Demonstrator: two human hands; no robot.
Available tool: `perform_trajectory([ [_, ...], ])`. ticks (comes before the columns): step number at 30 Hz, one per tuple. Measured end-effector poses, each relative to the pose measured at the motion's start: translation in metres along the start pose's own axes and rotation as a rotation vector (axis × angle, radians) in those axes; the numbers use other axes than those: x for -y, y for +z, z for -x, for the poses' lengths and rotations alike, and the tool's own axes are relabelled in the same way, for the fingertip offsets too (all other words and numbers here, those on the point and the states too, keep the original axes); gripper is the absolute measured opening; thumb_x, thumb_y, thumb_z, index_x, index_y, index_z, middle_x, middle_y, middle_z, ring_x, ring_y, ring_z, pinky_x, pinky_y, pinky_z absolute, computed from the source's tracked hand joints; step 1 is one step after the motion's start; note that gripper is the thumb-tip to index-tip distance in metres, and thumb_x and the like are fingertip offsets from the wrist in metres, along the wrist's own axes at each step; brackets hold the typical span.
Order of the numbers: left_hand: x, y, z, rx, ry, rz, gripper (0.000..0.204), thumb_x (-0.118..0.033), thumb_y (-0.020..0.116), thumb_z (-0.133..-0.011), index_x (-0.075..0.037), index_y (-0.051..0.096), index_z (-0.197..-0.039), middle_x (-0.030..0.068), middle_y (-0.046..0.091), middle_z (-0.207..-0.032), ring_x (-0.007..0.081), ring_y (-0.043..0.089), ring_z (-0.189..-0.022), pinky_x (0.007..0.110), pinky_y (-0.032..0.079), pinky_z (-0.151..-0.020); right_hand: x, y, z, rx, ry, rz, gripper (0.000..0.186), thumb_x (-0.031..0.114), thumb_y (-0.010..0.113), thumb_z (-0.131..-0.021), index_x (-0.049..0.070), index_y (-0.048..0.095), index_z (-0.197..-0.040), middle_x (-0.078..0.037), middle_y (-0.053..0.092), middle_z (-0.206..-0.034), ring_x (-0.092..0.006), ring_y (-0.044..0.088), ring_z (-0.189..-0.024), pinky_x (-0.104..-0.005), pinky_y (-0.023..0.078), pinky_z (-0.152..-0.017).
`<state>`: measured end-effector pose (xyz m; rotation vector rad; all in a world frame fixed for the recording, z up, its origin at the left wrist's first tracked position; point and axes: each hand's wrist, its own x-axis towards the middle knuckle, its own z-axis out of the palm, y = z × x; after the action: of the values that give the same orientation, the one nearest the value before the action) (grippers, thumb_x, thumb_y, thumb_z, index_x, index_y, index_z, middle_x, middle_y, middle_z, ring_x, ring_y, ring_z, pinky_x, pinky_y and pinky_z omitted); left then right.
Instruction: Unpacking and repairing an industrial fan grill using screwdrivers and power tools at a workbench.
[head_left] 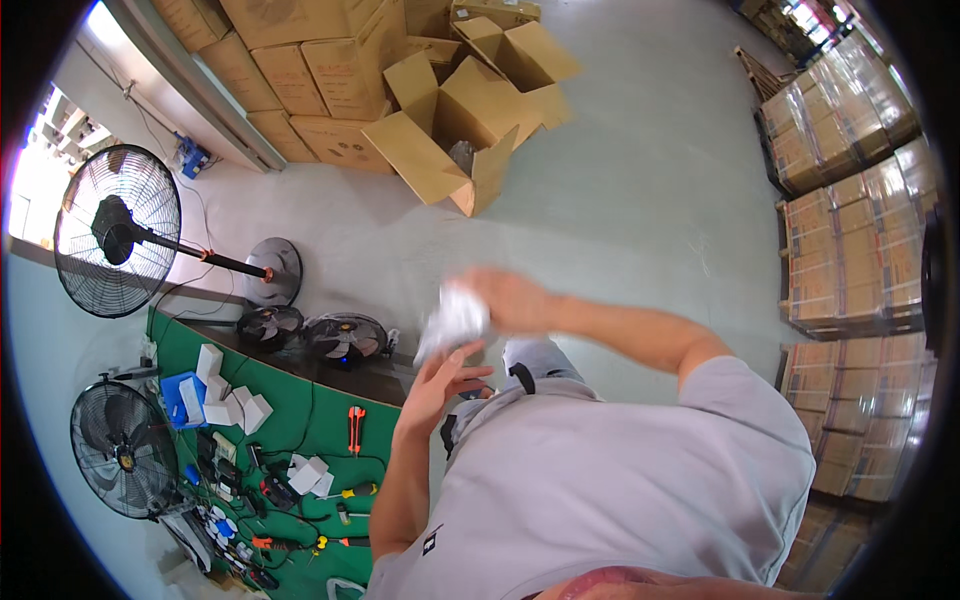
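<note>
My right hand (505, 300), smeared by motion, is closed on a white, crumpled thing (452, 318) in front of my body. That thing is blurred too, so I cannot tell whether it is paper, cloth or a plastic bag. Just below it is my left hand (440, 388), its fingers apart and stretched out toward the lower end of the white thing. Whether the left fingertips touch it I cannot make out. Both hands are in the air, beside the right end of a green-topped workbench (335, 385).
Tools, white boxes (225, 390) and a blue bin (182, 400) lie on the bench at left. A standing fan (118, 230) and smaller fans (345, 338) are beyond it. Open cartons (430, 120) stand ahead on the floor. Wrapped carton stacks (860, 240) line the right.
</note>
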<state>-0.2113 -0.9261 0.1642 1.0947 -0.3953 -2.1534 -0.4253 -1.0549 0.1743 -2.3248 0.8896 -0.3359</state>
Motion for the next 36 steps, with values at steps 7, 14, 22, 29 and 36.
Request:
perform_trajectory([
  [7,0.067,-0.083,-0.011,-0.909,0.295,-0.267,0.046,-0.026,0.068,-0.100,-0.002,0.058,-0.137,0.0119,0.068,-0.126,0.0169,0.068,-0.102,0.030,0.055,-0.083,-0.069,-0.303,-0.151,-1.441,-0.512,0.143,0.055,0.023,0.073,-0.093,0.009,0.046,-0.139,-0.015,0.055,-0.120,-0.0291,0.057,-0.110,-0.0390,0.048,-0.097],
  [14,0.260,-0.072,0.055,-1.249,-0.253,0.187,0.046,-0.037,0.062,-0.097,-0.005,0.060,-0.129,0.0111,0.069,-0.108,0.0259,0.071,-0.081,0.038,0.058,-0.065,-0.335,-0.121,-0.276,-0.651,0.207,0.791,0.057,0.018,0.066,-0.090,0.006,0.052,-0.144,-0.026,0.048,-0.146,-0.0497,0.044,-0.134,-0.0641,0.028,-0.116],
  [22,0.317,0.084,0.011,-1.570,-0.237,0.547,0.040,-0.028,0.063,-0.093,-0.002,0.067,-0.123,0.0100,0.072,-0.102,0.0200,0.072,-0.080,0.034,0.055,-0.058,-0.239,0.219,-0.121,1.113,-0.214,-0.095,0.047,0.033,0.068,-0.091,0.008,0.066,-0.131,-0.021,0.074,-0.111,-0.0364,0.070,-0.104,-0.0429,0.054,-0.093],
  [29,0.346,0.146,-0.104,-1.561,0.052,0.348,0.040,-0.035,0.066,-0.095,-0.006,0.071,-0.122,0.0140,0.076,-0.105,0.0215,0.073,-0.087,0.035,0.057,-0.077,-0.115,0.247,-0.098,1.446,-0.720,-0.083,0.036,0.025,0.068,-0.089,0.006,0.070,-0.120,-0.018,0.074,-0.111,-0.0366,0.071,-0.102,-0.0438,0.056,-0.090],
  [36,0.441,0.178,-0.087,-1.512,0.138,1.048,0.042,-0.038,0.066,-0.094,-0.007,0.071,-0.122,0.0083,0.074,-0.105,0.0203,0.072,-0.086,0.037,0.058,-0.070,-0.149,0.279,-0.172,1.426,-0.798,1.086,0.035,0.031,0.069,-0.084,0.007,0.075,-0.109,-0.019,0.074,-0.107,-0.0363,0.071,-0.098,-0.0451,0.057,-0.085],
])
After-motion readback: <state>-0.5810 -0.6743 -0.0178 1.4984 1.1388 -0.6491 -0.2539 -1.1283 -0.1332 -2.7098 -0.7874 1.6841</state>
